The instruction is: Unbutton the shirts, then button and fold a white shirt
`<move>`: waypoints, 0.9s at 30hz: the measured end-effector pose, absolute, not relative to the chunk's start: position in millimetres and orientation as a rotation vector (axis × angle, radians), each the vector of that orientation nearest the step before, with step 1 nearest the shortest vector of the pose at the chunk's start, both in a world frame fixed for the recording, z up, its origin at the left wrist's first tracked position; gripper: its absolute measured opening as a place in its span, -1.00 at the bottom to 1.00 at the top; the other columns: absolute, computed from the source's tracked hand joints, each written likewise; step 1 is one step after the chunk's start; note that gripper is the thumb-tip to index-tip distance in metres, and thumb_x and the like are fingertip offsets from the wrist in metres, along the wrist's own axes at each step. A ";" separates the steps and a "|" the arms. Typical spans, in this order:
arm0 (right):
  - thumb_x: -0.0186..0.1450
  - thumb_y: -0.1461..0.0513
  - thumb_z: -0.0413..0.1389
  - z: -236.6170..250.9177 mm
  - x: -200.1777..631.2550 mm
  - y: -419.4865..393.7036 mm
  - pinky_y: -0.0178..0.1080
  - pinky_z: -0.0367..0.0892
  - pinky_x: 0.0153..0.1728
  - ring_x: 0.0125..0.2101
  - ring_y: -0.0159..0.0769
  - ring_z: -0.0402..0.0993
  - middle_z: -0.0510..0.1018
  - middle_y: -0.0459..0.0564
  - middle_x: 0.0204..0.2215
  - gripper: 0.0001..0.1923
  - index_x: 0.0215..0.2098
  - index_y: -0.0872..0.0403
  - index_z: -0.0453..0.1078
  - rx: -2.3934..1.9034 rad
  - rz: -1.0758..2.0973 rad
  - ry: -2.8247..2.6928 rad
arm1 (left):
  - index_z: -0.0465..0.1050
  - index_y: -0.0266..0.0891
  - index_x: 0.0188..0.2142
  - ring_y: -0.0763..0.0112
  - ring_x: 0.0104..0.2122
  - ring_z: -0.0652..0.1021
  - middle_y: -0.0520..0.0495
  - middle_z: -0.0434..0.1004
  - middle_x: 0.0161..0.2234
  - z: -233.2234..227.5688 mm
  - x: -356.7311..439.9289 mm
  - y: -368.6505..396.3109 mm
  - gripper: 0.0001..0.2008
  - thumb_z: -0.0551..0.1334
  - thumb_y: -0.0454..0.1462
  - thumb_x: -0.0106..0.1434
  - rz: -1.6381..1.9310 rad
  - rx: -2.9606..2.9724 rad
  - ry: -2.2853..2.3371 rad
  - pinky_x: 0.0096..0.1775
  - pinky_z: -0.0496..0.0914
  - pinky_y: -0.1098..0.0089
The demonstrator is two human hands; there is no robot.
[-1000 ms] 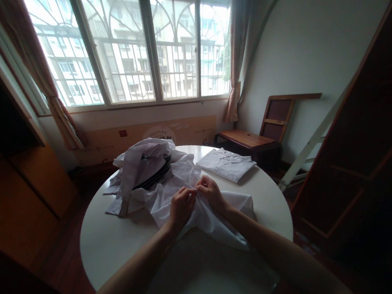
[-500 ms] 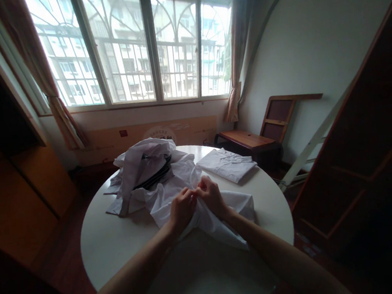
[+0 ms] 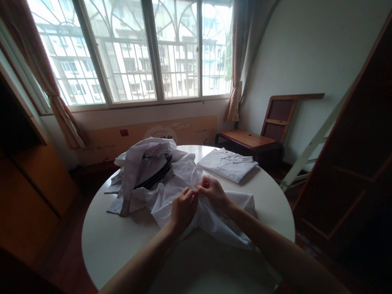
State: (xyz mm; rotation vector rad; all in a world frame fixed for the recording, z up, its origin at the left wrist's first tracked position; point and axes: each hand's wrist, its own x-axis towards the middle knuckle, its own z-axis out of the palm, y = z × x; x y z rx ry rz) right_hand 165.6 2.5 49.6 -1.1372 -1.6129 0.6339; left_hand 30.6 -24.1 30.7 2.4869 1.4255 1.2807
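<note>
Both hands pinch a crumpled white shirt [image 3: 208, 217] on a round table [image 3: 108, 243].
The left hand [image 3: 182, 209] and right hand [image 3: 215, 193] meet fingertip to fingertip, gripping soft cloth; beyond them lies a rumpled heap [image 3: 145, 170], a flat folded shirt [image 3: 227, 163] to the right.

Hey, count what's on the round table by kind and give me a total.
Folded white shirts: 1
Loose white shirt in both hands: 1
Heaps of white garments with dark hangers: 1
Total: 3
</note>
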 end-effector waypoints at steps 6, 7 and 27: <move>-0.03 0.24 0.05 48.6 165.6 4.0 -0.38 0.04 -0.59 -0.61 -0.46 0.11 0.20 -0.19 -0.69 -0.83 -0.67 0.09 0.12 -1.114 0.677 -1.567 | 0.36 -0.23 -0.46 0.54 -0.55 0.35 0.02 0.33 -0.50 32.1 31.3 -26.3 -0.81 0.02 -0.30 0.22 1.280 2.486 1.448 -0.50 0.17 0.53; -0.04 0.24 0.05 48.5 165.7 3.9 -0.38 0.04 -0.59 -0.61 -0.46 0.11 0.19 -0.19 -0.69 -0.83 -0.67 0.09 0.12 -1.113 0.688 -1.563 | 0.36 -0.23 -0.46 0.53 -0.55 0.35 0.02 0.33 -0.50 32.2 31.4 -26.7 -0.81 0.02 -0.30 0.22 1.282 2.485 1.448 -0.50 0.16 0.52; -0.07 0.27 0.03 52.8 167.1 1.3 -0.39 0.02 -0.60 -0.60 -0.46 0.08 0.17 -0.19 -0.69 -0.85 -0.69 0.08 0.10 -1.149 0.742 -1.537 | 0.34 -0.22 -0.44 0.51 -0.57 0.31 0.00 0.31 -0.50 33.2 33.9 -29.5 -0.78 -0.02 -0.28 0.26 1.196 2.637 1.526 -0.55 0.04 0.48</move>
